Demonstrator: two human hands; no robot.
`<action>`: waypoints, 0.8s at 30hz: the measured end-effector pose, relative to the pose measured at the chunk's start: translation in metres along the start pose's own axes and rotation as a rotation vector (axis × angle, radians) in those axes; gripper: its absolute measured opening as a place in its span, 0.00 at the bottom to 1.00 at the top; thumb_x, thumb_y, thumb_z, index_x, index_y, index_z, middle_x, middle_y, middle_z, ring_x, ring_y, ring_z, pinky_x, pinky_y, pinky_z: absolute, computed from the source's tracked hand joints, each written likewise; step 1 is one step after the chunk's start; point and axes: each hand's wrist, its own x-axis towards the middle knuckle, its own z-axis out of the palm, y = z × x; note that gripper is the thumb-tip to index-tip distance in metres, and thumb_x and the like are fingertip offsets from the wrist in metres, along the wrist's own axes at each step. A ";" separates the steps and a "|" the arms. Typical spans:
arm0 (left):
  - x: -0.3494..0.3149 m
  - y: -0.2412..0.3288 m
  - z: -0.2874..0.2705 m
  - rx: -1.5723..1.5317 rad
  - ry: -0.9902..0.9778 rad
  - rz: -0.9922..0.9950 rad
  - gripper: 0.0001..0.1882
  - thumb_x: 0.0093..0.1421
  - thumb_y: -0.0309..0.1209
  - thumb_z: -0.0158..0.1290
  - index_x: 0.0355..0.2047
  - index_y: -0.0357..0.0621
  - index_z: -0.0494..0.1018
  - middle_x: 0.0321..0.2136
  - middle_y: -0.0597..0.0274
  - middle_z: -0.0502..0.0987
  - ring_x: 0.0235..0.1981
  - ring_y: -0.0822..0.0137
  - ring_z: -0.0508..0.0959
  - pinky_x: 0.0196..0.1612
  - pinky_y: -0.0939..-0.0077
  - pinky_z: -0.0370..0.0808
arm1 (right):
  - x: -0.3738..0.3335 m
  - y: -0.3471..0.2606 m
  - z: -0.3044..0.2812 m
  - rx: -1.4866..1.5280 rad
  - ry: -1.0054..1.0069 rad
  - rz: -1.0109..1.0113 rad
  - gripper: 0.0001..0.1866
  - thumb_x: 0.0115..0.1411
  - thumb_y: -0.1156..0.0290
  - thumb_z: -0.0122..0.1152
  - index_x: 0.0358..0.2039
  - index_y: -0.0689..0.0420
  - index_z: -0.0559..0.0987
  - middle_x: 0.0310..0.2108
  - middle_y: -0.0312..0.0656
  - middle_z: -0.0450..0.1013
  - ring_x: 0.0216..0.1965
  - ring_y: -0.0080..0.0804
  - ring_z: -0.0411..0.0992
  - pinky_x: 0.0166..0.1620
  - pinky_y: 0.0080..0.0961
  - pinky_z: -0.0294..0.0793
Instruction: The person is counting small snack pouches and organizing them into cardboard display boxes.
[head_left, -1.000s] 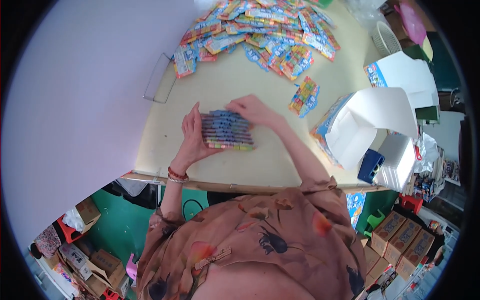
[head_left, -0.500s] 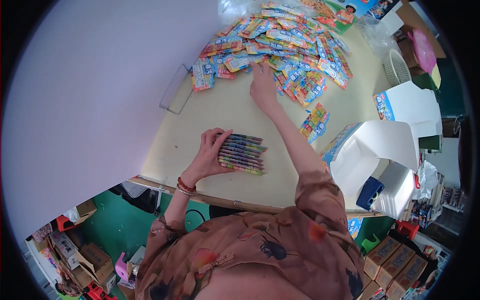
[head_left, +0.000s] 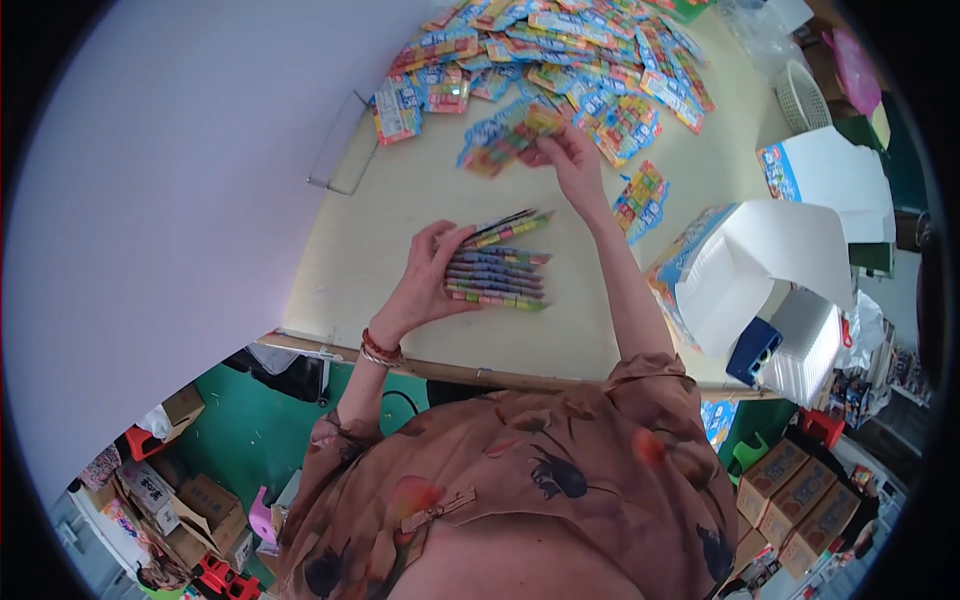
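Left hand [head_left: 425, 285] steadies the stack [head_left: 497, 270]; right hand [head_left: 570, 160], grip pinching a packet [head_left: 505, 140] beside the pile [head_left: 560, 60], seemingly stack-bound.

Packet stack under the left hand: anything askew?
Yes. The top packets fan out at an angle from the stack that the left hand steadies. One packet lies apart from the pile where the right hand grips more.

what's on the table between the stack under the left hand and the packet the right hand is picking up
Only bare table top in the head view: nothing lies between the stack and the packet gripped by the right hand.
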 end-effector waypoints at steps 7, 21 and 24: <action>0.007 -0.002 0.001 -0.062 0.006 0.076 0.71 0.33 0.38 0.74 0.68 0.49 0.33 0.66 0.42 0.33 0.64 0.43 0.53 0.59 0.57 0.67 | -0.070 -0.002 -0.040 0.139 -0.268 0.352 0.23 0.60 0.74 0.55 0.56 0.61 0.67 0.47 0.37 0.72 0.46 0.26 0.73 0.50 0.25 0.73; -0.021 0.001 0.027 -0.194 0.144 -0.071 0.77 0.38 0.35 0.73 0.63 0.51 0.15 0.67 0.46 0.30 0.67 0.45 0.46 0.62 0.54 0.62 | -0.066 0.002 -0.055 -0.047 -0.644 0.445 0.14 0.65 0.65 0.53 0.44 0.61 0.77 0.32 0.28 0.74 0.35 0.13 0.65 0.41 0.15 0.65; -0.024 -0.006 0.034 -0.247 0.187 -0.067 0.79 0.36 0.37 0.74 0.62 0.52 0.11 0.67 0.45 0.28 0.68 0.43 0.42 0.64 0.53 0.58 | -0.082 0.001 -0.049 -0.107 -0.668 0.423 0.15 0.65 0.67 0.51 0.47 0.61 0.76 0.35 0.33 0.75 0.39 0.16 0.68 0.46 0.18 0.67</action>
